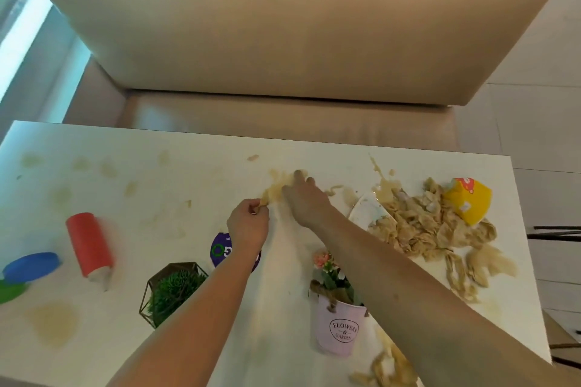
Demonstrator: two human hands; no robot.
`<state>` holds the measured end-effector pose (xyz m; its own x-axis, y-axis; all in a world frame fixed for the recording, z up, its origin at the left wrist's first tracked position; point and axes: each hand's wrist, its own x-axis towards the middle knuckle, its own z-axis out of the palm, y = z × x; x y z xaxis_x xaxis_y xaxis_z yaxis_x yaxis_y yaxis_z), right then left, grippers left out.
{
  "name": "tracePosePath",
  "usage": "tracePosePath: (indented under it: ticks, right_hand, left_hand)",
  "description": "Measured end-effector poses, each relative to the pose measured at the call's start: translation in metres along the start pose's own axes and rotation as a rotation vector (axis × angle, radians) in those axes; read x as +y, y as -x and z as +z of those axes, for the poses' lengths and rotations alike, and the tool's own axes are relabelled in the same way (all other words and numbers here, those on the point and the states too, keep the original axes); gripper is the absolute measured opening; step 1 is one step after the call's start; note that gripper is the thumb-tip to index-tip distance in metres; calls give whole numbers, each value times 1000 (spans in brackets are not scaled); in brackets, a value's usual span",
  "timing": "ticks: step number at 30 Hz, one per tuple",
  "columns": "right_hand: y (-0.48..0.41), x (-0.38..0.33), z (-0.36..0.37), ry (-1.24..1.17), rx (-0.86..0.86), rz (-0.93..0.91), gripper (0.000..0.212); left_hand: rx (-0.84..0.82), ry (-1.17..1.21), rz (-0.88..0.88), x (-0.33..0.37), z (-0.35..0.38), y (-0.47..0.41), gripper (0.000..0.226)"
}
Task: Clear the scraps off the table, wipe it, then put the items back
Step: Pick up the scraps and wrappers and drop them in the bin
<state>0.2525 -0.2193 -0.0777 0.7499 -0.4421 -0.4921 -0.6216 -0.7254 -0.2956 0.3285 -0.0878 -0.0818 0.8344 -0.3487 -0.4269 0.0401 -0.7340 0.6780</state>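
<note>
we see the left hand [248,225] at the middle of the white table [195,148], its fingers curled and its thumb and forefinger pinching a thin beige scrap [262,203]. just to its right, the right hand [303,199] lies with straight, spread fingers pressed onto a wet beige smear [278,187] a little farther out. at the right end a heap of crumpled beige scraps [424,226] covers a white plate [366,209], touching a tipped yellow paper cup [470,203]. more scraps lie along the near right edge. near us stand a pink metal bucket of flowers [339,328] and a black wire planter with a green plant [173,291]. at the left lie a red cylinder [89,245] and a blue disc [31,265].
</note>
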Motion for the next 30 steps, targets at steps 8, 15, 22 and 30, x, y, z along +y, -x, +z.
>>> tracePosePath:
  ticks: [8, 15, 22, 30]
  right_hand:
    - [11, 23, -22, -288, 69, 9, 22]
    - [40, 12, -47, -1068, 239, -37, 15]
    - [38, -18, -33, -903, 330, -60, 9]
    - [-17, -44, -39, -716, 394, -79, 35]
  left_hand:
    - [-109, 301, -199, -7, -1, 1, 16]
    - [-336, 692, -290, 29, 4, 21, 15]
    - [-414, 1121, -370, 42, -12, 26, 27]
    - [-131, 929, -297, 19, -52, -3, 30]
